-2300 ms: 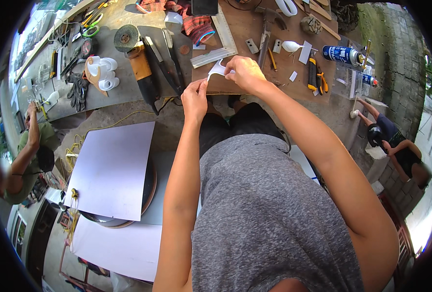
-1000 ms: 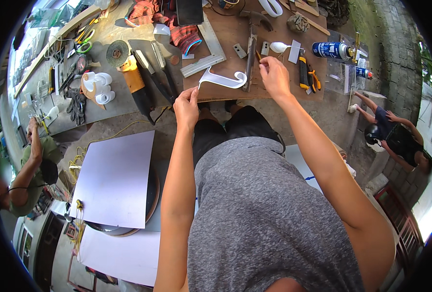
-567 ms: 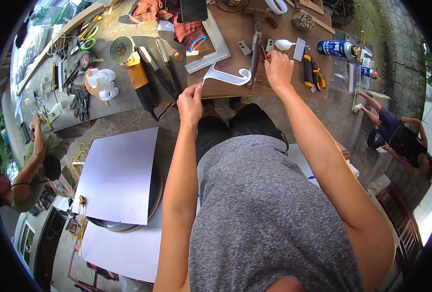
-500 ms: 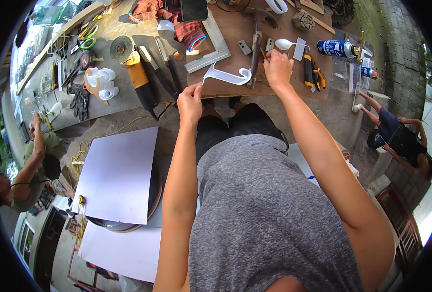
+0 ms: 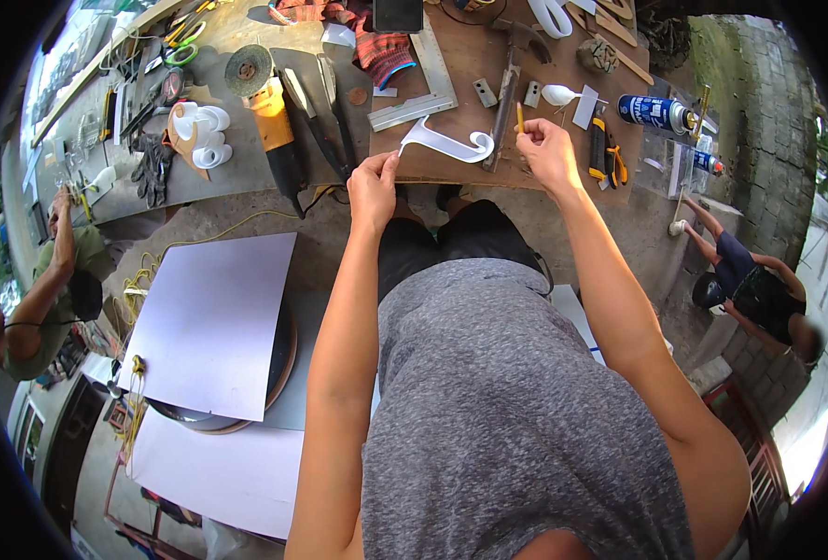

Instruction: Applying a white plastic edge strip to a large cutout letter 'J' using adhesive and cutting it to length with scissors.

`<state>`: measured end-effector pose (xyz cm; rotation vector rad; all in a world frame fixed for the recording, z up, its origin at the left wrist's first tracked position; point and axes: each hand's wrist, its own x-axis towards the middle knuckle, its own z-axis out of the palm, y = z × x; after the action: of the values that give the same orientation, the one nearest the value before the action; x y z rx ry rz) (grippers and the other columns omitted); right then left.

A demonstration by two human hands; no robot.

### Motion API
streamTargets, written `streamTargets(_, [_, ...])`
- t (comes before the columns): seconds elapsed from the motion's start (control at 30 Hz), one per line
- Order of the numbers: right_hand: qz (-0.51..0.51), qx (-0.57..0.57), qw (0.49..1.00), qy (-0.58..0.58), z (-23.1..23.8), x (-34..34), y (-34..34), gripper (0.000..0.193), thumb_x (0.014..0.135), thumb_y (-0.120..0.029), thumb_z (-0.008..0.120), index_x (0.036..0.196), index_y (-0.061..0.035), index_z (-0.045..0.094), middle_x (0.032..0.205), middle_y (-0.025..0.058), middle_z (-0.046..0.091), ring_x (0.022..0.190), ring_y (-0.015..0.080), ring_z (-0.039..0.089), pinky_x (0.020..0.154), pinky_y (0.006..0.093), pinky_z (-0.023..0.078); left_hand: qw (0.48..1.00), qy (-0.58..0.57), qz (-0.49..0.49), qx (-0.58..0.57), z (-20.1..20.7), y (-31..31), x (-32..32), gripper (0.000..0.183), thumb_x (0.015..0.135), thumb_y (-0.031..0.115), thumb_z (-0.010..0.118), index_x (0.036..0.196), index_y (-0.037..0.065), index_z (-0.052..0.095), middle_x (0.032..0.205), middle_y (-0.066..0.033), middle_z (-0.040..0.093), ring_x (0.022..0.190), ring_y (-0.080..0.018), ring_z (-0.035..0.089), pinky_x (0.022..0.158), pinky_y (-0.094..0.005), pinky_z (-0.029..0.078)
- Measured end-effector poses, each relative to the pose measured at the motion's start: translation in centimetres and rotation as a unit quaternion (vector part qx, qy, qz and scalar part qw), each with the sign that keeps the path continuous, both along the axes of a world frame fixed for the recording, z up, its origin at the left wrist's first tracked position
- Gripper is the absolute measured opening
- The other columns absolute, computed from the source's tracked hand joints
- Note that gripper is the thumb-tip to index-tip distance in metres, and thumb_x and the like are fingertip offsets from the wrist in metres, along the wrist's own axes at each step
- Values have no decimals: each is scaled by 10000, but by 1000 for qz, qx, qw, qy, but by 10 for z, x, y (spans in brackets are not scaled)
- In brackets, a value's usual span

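My left hand pinches the left tip of a white curved strip piece shaped like a slanted letter with a curled end. The piece is at the near edge of the brown board. In my right hand, closed fingers hold a short yellow pencil, its end pointing away from me. Between the pencil and the white piece lies a hammer, handle toward me. A white squeeze bottle and a small white rectangular piece sit beyond my right hand.
An angle grinder, metal snips and a metal square lie to the left. Right are pliers, a cutter and a blue gas can. A white sheet rests behind the left forearm. Two other people are at the sides.
My right hand has drawn back toward me, and the pencil in it now points more straight away. The left hand keeps its pinch on the white piece. The whole view has shifted slightly.
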<state>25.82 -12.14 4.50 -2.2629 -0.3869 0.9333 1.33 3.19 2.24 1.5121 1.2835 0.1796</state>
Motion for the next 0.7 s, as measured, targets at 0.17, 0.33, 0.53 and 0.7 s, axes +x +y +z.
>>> streamTargets(0.17, [199, 182, 961, -70, 42, -48, 44, 135, 863, -50, 674, 989, -7, 655, 867, 118, 707, 767, 211, 698, 740, 329, 543, 1000, -6, 4, 11, -2, -1, -2, 248, 959, 203, 649, 1072, 1, 739, 1005, -191, 735, 904, -294, 719, 825, -362, 526])
streamTargets(0.33, [379, 241, 875, -181, 5, -72, 77, 98, 849, -98, 683, 923, -39, 657, 934, 135, 663, 905, 344, 648, 792, 430, 527, 1000, 2, 0, 10, 6, 0, 1, 241, 954, 197, 653, 1064, 2, 740, 980, -197, 731, 875, -278, 724, 798, -359, 533])
streamTargets(0.53, [416, 214, 865, -182, -12, -75, 89, 120, 840, -136, 699, 914, -46, 670, 907, 107, 656, 903, 319, 643, 801, 426, 513, 1000, 4, -3, 24, 2, -2, -1, 276, 958, 250, 658, 1092, 25, 744, 941, -196, 739, 861, -237, 714, 802, -351, 522])
streamTargets(0.7, [442, 238, 826, -258, -22, -73, 83, 116, 843, -154, 704, 929, -76, 694, 928, 68, 665, 936, 267, 639, 822, 397, 475, 1000, -4, 1, 24, -1, -2, -1, 279, 951, 248, 667, 1086, 15, 739, 913, -186, 736, 818, -228, 706, 778, -351, 522])
